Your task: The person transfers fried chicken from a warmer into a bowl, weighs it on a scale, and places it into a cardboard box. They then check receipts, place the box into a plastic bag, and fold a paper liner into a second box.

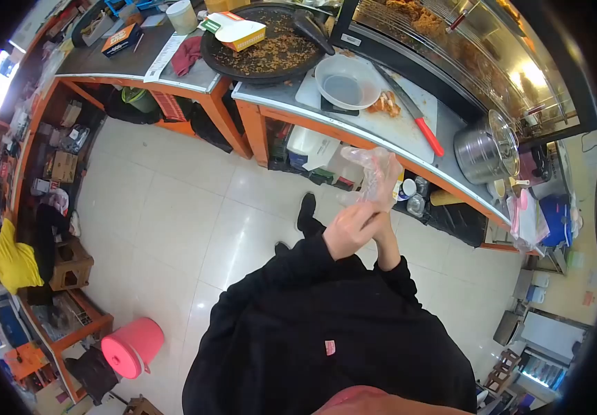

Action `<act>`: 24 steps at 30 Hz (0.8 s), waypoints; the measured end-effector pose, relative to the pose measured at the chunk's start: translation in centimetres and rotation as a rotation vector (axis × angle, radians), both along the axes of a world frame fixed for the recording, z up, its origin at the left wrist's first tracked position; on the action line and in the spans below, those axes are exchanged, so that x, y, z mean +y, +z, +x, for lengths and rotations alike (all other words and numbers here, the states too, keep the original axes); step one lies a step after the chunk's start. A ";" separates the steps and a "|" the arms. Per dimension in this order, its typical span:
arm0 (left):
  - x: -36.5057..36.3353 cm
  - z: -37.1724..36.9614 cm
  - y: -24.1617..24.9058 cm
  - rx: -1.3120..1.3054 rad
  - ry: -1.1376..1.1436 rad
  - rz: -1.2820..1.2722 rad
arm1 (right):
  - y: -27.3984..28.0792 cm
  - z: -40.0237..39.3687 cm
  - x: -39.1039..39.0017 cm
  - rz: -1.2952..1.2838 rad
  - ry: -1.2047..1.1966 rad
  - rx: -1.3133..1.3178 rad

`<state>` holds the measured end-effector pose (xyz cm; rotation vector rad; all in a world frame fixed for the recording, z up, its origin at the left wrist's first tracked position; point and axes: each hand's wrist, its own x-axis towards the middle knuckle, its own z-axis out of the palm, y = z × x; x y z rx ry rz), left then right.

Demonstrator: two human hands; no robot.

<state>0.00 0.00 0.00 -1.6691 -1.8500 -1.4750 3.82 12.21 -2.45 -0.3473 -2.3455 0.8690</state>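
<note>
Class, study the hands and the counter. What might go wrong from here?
The thin plastic glove might tear where the left hand pinches it. The knife lies bare, its red handle toward the counter's front edge, so a sleeve could catch it. The white bowl, near that edge, could get knocked.

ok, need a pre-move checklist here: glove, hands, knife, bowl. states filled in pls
1. Clear plastic glove fully seated on the right hand: cannot tell; the film looks loose and crumpled.
2. Left hand gloved: not ok; it is bare, its fingers at the glove's cuff.
3. Knife set down: ok; it lies on the white board, red handle toward the person, neither hand on it.
4. Bowl kept apart from the knife: ok; a gap shows between them.
5. Food pieces out of the bowl: ok for those seen; they lie on the board beside it.
</note>
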 end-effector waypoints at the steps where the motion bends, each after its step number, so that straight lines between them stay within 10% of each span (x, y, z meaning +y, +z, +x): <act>1: 0.0 0.3 0.1 0.033 -0.013 -0.012 | -0.4 -0.1 0.5 0.093 -0.050 -0.022; 8: 1.7 -1.8 0.6 -0.060 -0.154 0.159 | -6.1 0.6 3.3 -0.696 0.006 0.057; 11: 4.1 -6.5 -3.5 -0.357 0.159 0.192 | 0.3 0.2 3.5 -1.024 0.027 -0.039; 16: 10.6 -18.5 -13.8 -0.831 0.444 0.129 | 0.4 -0.5 7.4 -0.970 0.107 -0.122; 24: 11.8 -21.7 -14.9 -0.913 0.528 -0.043 | 1.3 -3.0 12.6 -0.911 -0.033 0.032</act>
